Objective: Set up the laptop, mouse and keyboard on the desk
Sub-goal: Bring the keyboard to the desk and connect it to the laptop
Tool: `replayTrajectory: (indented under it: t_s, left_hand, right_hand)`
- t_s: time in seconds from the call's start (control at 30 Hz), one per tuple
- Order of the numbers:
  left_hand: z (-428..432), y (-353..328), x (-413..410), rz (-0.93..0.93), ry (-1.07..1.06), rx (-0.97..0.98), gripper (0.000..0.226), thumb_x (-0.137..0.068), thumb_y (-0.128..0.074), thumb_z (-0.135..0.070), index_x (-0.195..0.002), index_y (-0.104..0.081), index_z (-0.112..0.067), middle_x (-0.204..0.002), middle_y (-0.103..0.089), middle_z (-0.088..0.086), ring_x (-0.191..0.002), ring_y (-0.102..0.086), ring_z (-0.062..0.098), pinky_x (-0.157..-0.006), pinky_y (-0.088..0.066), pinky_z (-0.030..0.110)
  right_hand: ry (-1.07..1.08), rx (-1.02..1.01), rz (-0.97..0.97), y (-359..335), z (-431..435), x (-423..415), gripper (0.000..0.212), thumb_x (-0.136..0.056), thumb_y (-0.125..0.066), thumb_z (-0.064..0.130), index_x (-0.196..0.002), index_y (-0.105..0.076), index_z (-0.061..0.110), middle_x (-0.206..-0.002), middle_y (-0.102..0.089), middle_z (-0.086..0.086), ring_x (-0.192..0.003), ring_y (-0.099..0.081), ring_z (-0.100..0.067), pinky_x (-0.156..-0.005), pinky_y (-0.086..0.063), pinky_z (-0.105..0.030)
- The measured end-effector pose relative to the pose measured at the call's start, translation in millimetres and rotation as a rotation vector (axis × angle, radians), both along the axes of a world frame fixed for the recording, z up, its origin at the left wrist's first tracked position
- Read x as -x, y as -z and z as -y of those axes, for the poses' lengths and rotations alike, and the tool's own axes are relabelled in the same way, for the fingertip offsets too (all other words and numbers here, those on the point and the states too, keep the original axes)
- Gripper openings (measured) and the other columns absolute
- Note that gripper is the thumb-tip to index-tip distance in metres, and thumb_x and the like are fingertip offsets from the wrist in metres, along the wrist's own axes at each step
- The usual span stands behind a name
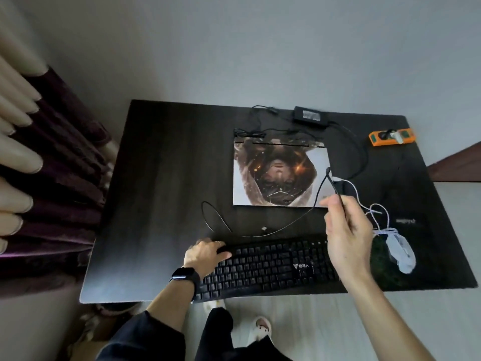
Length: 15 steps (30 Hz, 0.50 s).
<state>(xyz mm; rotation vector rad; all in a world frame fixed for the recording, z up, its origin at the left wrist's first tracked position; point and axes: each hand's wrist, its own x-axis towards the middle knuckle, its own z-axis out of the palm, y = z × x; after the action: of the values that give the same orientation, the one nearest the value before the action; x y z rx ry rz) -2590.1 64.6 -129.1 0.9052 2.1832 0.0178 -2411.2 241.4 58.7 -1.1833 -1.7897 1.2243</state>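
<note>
A closed laptop [279, 173] with a printed picture on its lid lies on the dark desk [161, 178], right of centre. A black keyboard [268, 267] sits at the desk's near edge. My left hand [205, 252] grips the keyboard's far left corner. My right hand [346, 230] is raised above the keyboard's right end and pinches the black keyboard cable [330, 178] near its plug, which points up beside the laptop's right edge. The cable loops across the desk in front of the laptop. A white mouse [400, 252] with a bundled white cord [377, 212] lies on a dark mouse pad at the near right.
A black power brick [309, 116] with its cables lies behind the laptop. An orange power strip [390, 136] sits at the far right corner. Curtains [39, 165] hang to the left of the desk. A wall stands behind it.
</note>
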Motion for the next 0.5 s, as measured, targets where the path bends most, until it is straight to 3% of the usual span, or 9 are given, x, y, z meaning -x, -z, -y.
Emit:
replayTrajectory:
  t_s: [0.13, 0.27, 0.37, 0.43, 0.5]
  left_hand:
    - [-12.7, 16.1, 1.8, -0.095, 0.105, -0.013, 0.045, -0.096, -0.047, -0.054, -0.136, -0.054, -0.036, -0.126, -0.052, 0.001, -0.125, -0.045, 0.024, -0.101, -0.042, 0.041]
    - [-9.6, 20.4, -6.8, -0.185, 0.046, -0.085, 0.044, -0.094, -0.049, -0.056, -0.133, -0.055, -0.035, -0.125, -0.049, -0.001, -0.122, -0.043, 0.023, -0.099, -0.04, 0.04]
    - [8.4, 14.8, -20.1, -0.234, -0.277, -0.02, 0.067, -0.085, -0.049, -0.07, -0.139, -0.041, -0.03, -0.13, -0.042, 0.002, -0.12, -0.041, 0.026, -0.094, -0.04, 0.044]
    - [15.8, 10.4, -27.6, -0.076, -0.62, 0.094, 0.088, -0.077, -0.055, -0.075, -0.142, -0.028, -0.021, -0.132, -0.038, 0.008, -0.123, -0.041, 0.031, -0.094, -0.042, 0.048]
    - [20.7, 9.9, -31.6, 0.104, -0.818, 0.112, 0.094, -0.075, -0.065, -0.068, -0.139, -0.027, -0.011, -0.135, -0.038, 0.014, -0.128, -0.039, 0.035, -0.098, -0.042, 0.051]
  right_hand:
    - [0.034, 0.023, 0.032, 2.5, 5.9, 6.3, 0.026, -0.103, -0.051, 0.028, -0.083, -0.066, 0.022, -0.056, -0.036, 0.01, -0.055, -0.033, -0.014, -0.053, -0.029, -0.029]
    - [0.05, 0.038, 0.063, 4.2, 7.6, 6.4, 0.026, -0.103, -0.051, 0.028, -0.082, -0.066, 0.023, -0.056, -0.036, 0.008, -0.054, -0.033, -0.013, -0.051, -0.03, -0.023]
    - [0.052, 0.064, 0.063, 7.4, 10.0, 9.1, 0.026, -0.103, -0.051, 0.029, -0.082, -0.066, 0.023, -0.056, -0.036, 0.007, -0.053, -0.033, -0.012, -0.048, -0.03, -0.019]
    - [0.047, 0.083, 0.073, 11.8, 13.6, 12.2, 0.026, -0.102, -0.052, 0.03, -0.081, -0.066, 0.024, -0.058, -0.036, 0.003, -0.054, -0.033, -0.012, -0.047, -0.03, -0.019]
    - [0.049, 0.121, 0.08, 21.0, 20.5, 15.1, 0.026, -0.102, -0.053, 0.029, -0.08, -0.065, 0.024, -0.058, -0.036, 0.003, -0.053, -0.032, -0.012, -0.046, -0.03, -0.021]
